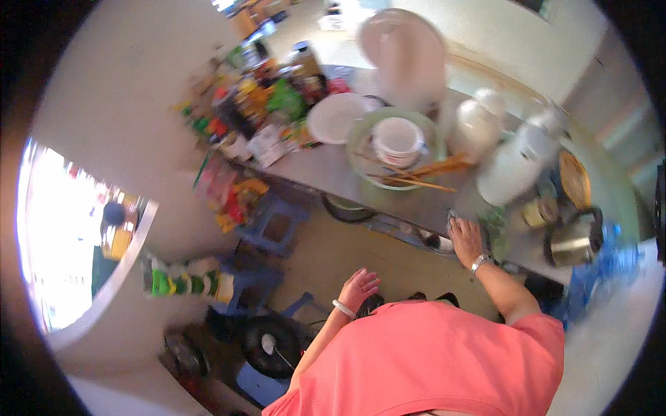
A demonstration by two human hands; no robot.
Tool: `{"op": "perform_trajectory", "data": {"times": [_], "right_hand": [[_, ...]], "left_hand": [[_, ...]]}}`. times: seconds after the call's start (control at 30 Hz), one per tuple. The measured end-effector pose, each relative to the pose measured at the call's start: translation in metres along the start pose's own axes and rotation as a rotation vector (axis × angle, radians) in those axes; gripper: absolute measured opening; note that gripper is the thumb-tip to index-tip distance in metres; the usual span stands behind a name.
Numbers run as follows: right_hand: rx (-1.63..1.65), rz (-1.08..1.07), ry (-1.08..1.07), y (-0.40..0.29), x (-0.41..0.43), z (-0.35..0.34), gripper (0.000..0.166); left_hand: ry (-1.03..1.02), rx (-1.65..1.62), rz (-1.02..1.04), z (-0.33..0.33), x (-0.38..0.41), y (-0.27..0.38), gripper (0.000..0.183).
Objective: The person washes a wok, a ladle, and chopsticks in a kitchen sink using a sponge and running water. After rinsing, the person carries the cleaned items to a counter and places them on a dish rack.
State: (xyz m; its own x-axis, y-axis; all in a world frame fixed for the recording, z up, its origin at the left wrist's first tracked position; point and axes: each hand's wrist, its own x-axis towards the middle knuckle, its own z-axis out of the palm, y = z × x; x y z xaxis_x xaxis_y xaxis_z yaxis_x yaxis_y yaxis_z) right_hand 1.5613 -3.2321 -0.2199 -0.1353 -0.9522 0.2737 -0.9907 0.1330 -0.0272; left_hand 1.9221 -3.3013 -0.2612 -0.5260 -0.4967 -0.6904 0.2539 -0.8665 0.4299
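Note:
My right hand point(465, 238), with a metal watch at the wrist, rests at the front edge of a grey table point(312, 169). A small object point(451, 213), too blurred to name, is at its fingertips. Over the floor, my left hand point(359, 287) hangs free with its fingers apart and a white bangle on the wrist. Beyond the right hand stands a green basin point(356, 151) holding stacked white bowls point(398, 138). Wooden chopsticks point(421, 182) lie across its near rim. A white plate point(335, 118) is left of the basin.
Bottles and packets point(255, 104) crowd the table's left end. White jugs point(512, 164) and a metal kettle point(575, 242) stand at the right, beside blue plastic bottles point(603, 270). Blue stools point(273, 223) and a black fan-like object point(270, 343) are on the floor at the left.

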Motion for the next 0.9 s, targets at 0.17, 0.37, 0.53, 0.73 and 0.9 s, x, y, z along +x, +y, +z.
{"op": "perform_trajectory", "data": {"times": [0.17, 0.37, 0.53, 0.73, 0.9], "right_hand": [[0.305, 0.433, -0.047, 0.046, -0.049, -0.035, 0.019], [0.744, 0.283, 0.231, -0.031, -0.034, -0.075, 0.016], [0.781, 0.116, 0.182, -0.047, -0.041, -0.077, 0.021], [0.438, 0.123, 0.196, 0.049, -0.043, -0.073, 0.033], [0.173, 0.197, 0.059, 0.104, -0.059, -0.017, 0.051]], "left_hand": [[-0.15, 0.168, -0.196, 0.091, 0.012, -0.021, 0.063], [-0.507, -0.037, -0.468, 0.2, 0.02, -0.034, 0.062], [-0.368, -0.154, -0.391, 0.195, 0.054, -0.051, 0.044], [-0.227, -0.175, -0.228, 0.138, 0.046, -0.032, 0.025], [-0.099, -0.159, -0.04, 0.1, 0.009, -0.005, 0.029]]}}
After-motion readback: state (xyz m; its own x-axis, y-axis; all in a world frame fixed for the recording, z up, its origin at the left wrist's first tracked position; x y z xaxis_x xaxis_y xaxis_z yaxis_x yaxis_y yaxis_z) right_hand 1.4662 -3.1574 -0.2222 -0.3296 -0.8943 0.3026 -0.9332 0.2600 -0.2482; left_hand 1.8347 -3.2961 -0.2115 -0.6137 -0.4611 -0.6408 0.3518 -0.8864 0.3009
